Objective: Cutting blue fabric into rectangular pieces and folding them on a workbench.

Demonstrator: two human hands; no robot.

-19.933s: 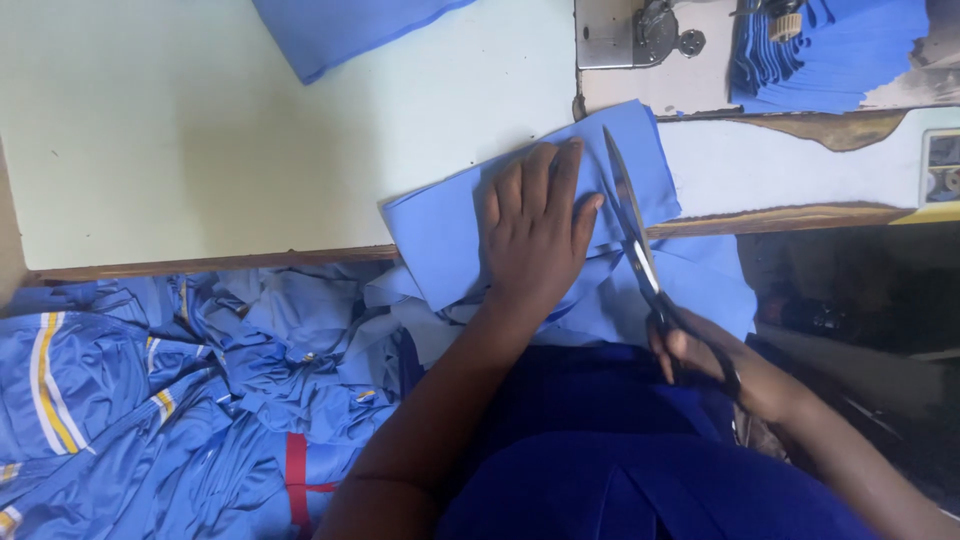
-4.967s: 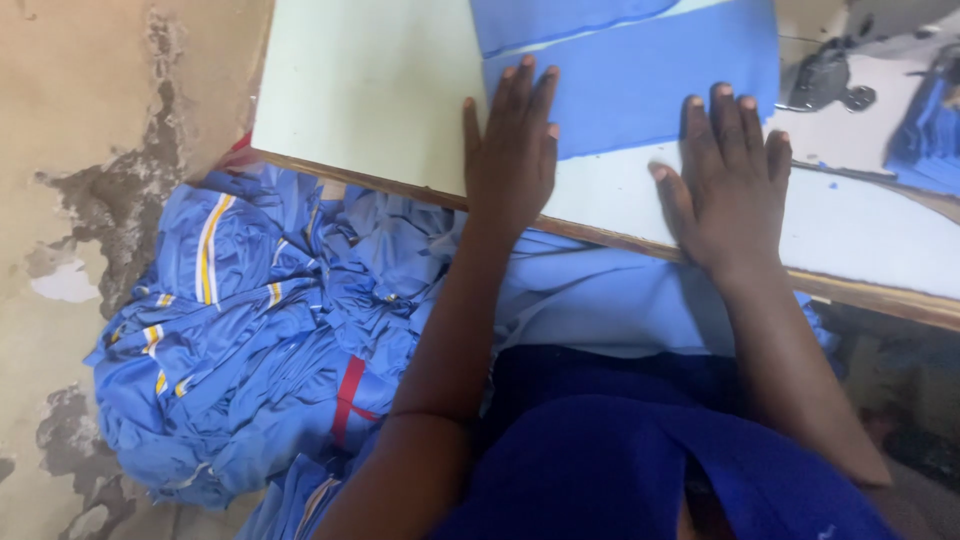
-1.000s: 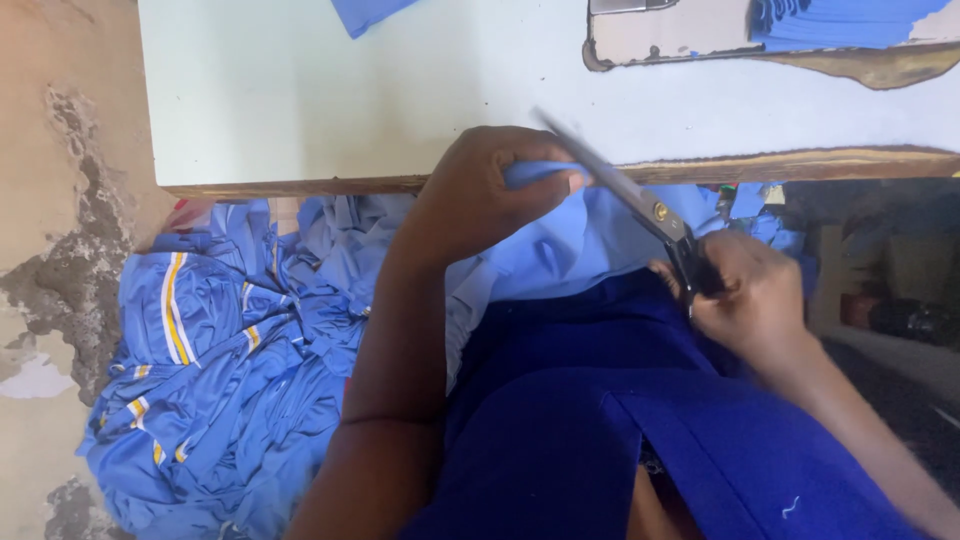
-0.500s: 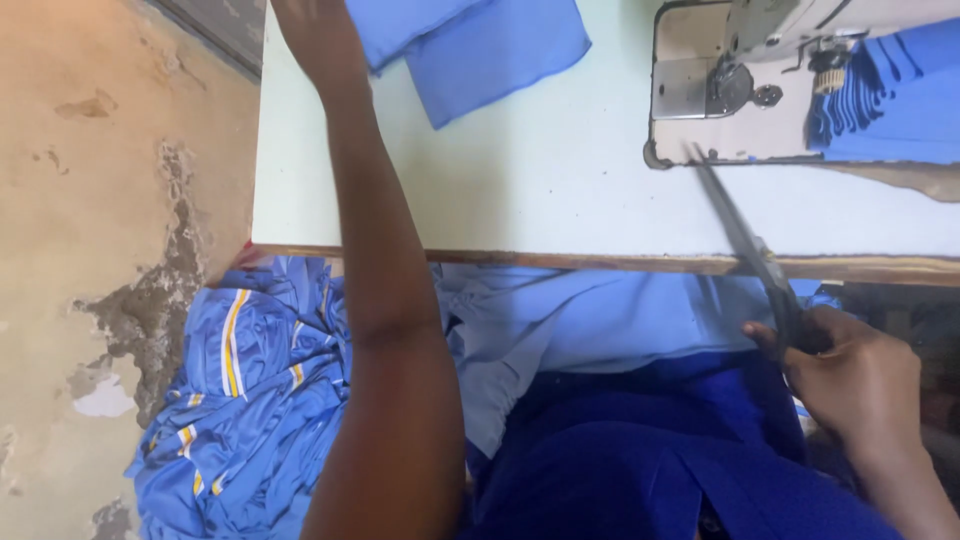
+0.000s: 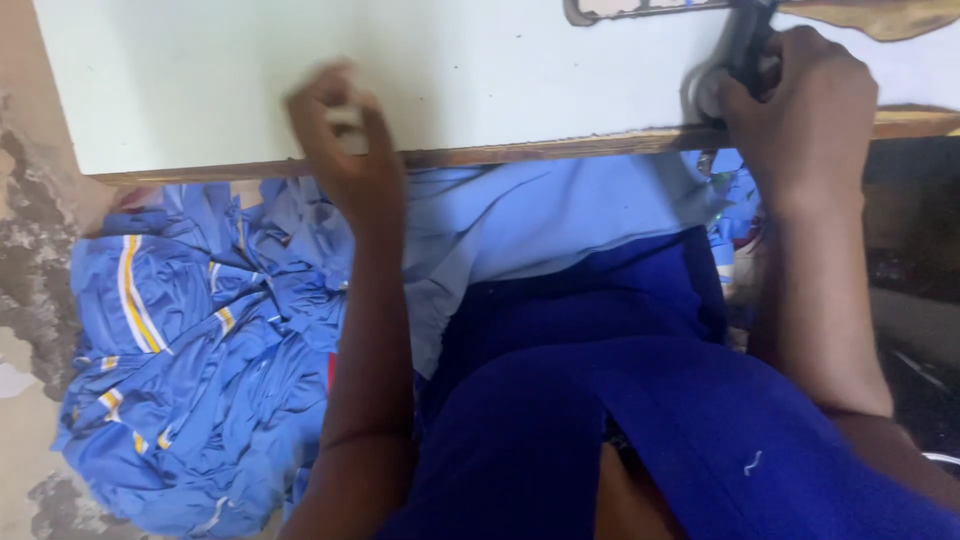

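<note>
My right hand (image 5: 800, 100) rests on the pale table (image 5: 200, 90) near its wooden front edge, closed around the dark handles of the scissors (image 5: 735, 55); the blades are out of view. My left hand (image 5: 345, 140) hovers at the table's front edge, blurred, fingers curled around a small whitish thing I cannot make out. A light blue cloth (image 5: 540, 225) lies across my lap under the table edge.
A heap of blue garments with yellow and white stripes (image 5: 170, 350) lies on the floor to the left. Worn concrete floor (image 5: 30, 260) shows at far left. The sewing machine's base (image 5: 650, 8) peeks in at the top.
My left arm has pulled back from the far blue pieces to the table's front edge. My right hand has brought the scissors up onto the table. The camera has tilted down.
</note>
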